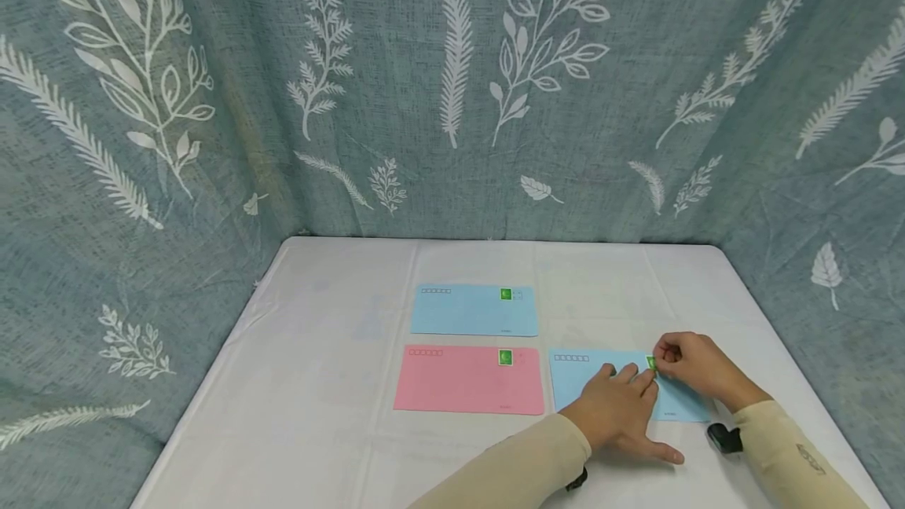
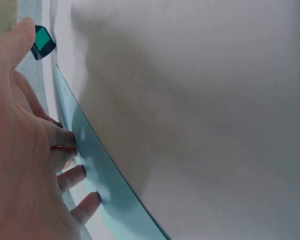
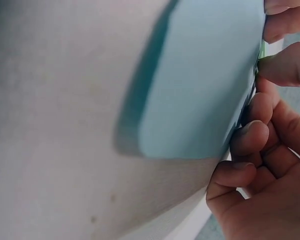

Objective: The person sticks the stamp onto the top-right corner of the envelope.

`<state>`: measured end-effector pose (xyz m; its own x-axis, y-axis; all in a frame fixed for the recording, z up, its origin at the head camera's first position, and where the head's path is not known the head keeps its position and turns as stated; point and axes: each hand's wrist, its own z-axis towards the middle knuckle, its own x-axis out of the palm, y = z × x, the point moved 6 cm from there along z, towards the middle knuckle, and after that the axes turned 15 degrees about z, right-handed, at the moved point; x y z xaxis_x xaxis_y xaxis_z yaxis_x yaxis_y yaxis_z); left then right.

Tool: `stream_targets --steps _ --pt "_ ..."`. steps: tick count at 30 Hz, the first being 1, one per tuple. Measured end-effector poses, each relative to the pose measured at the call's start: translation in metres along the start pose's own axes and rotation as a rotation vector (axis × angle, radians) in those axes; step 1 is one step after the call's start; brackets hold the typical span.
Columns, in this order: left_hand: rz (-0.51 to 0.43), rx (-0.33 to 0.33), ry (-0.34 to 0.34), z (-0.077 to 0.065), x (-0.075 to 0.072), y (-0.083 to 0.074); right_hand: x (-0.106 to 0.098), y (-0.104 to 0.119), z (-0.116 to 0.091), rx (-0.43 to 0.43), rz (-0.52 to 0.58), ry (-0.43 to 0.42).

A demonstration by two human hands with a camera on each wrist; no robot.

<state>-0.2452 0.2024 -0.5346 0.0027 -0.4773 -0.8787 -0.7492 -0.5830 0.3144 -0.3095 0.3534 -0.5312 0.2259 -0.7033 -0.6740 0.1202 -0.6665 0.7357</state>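
Observation:
A light blue envelope (image 1: 574, 375) lies on the white table at the right, partly covered by both hands. My left hand (image 1: 621, 413) rests on its lower middle with spread, mostly straight fingers. In the left wrist view the fingertips (image 2: 92, 200) touch the blue paper. At the envelope's upper right, my right hand (image 1: 696, 368) pinches a small green stamp (image 1: 651, 363) between thumb and forefinger. The remaining right fingers (image 3: 250, 137) curl close over the paper. The right hand hides part of the stamp.
Left of the hands lies a pink envelope (image 1: 467, 383) with a green stamp. Behind it is another light blue envelope (image 1: 463, 313), also stamped. The white table (image 1: 311, 383) is bordered by a patterned green curtain (image 1: 396, 100) at the back and sides.

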Motion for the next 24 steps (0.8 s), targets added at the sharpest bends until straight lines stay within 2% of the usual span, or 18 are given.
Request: stream_targets --steps 14,24 --pt "0.05 -0.012 -0.046 -0.0004 0.003 -0.0033 -0.0032 0.0023 -0.0009 -0.016 -0.008 -0.016" --pt "0.051 -0.006 -0.036 -0.0022 0.0025 -0.0029 -0.0038 0.0 -0.0024 0.002 0.046 -0.005"
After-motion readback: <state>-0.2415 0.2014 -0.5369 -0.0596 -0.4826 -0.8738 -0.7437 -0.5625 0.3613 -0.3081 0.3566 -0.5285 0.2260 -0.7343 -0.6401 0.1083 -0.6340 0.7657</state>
